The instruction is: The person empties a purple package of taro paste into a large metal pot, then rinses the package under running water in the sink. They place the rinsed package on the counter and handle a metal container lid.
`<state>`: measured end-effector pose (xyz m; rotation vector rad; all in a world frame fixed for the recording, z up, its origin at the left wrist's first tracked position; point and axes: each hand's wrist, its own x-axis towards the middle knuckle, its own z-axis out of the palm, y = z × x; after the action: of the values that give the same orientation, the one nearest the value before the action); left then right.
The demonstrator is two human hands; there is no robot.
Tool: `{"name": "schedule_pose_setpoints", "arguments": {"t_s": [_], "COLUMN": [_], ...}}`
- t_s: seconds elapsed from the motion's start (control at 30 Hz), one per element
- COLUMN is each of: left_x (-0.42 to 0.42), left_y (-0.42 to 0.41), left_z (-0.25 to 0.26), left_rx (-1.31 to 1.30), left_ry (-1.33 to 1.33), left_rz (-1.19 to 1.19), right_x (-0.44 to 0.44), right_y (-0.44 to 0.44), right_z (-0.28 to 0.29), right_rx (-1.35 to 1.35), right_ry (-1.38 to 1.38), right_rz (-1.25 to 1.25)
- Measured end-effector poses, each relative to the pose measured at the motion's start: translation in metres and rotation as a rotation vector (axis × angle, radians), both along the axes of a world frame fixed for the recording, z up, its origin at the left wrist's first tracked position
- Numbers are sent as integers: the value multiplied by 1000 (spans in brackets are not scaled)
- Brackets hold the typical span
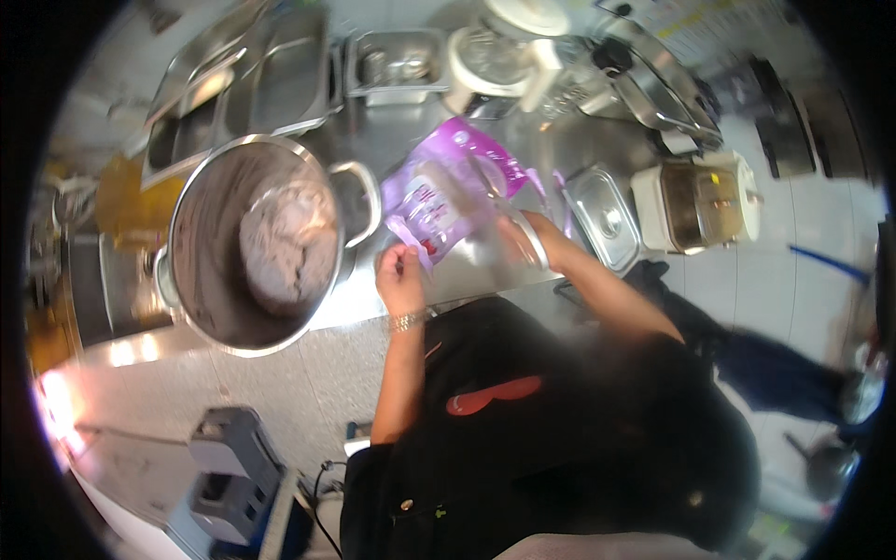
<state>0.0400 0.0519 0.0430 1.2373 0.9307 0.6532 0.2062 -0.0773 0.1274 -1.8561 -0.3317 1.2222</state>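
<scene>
A purple plastic bag (437, 199) with printing lies tilted over the steel worktop (476, 262). My left hand (400, 276) pinches a narrow lilac edge of it at the near corner. In my right hand (535, 238) are metal scissors (521, 231), blurred, their blades across the bag's right side. Thin lilac strips hang beside that hand. To the left of my left hand stands a large stainless steel pot (255, 336), its near handle by the bag. A thick greyish-mauve mass (290, 241) sits inside it.
Steel food pans (290, 77) and a smaller pan (397, 63) line the back. A white appliance with a raised lid (490, 63) stands beside them. At right are a steel lid (605, 217) and a cream-coloured container (689, 206). A grey machine (227, 469) is at lower left.
</scene>
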Motion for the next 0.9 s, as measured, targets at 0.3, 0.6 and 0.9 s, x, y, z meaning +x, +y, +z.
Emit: {"name": "schedule_pose_setpoints", "arguments": {"t_s": [0.3,0.6,0.9], "left_x": [158,197,207], "left_y": [-92,-153,-141], "left_z": [-25,-7,-38], "left_rx": [-311,775,857], "left_ry": [93,502,393], "left_rz": [-594,-577,-446], "right_x": [27,42,53], "right_y": [-156,-175,-170], "right_z": [-49,-66,-75], "right_rx": [-234,-340,-304], "right_ry": [-385,-720,-655], "right_rz": [-371,-207,-110]}}
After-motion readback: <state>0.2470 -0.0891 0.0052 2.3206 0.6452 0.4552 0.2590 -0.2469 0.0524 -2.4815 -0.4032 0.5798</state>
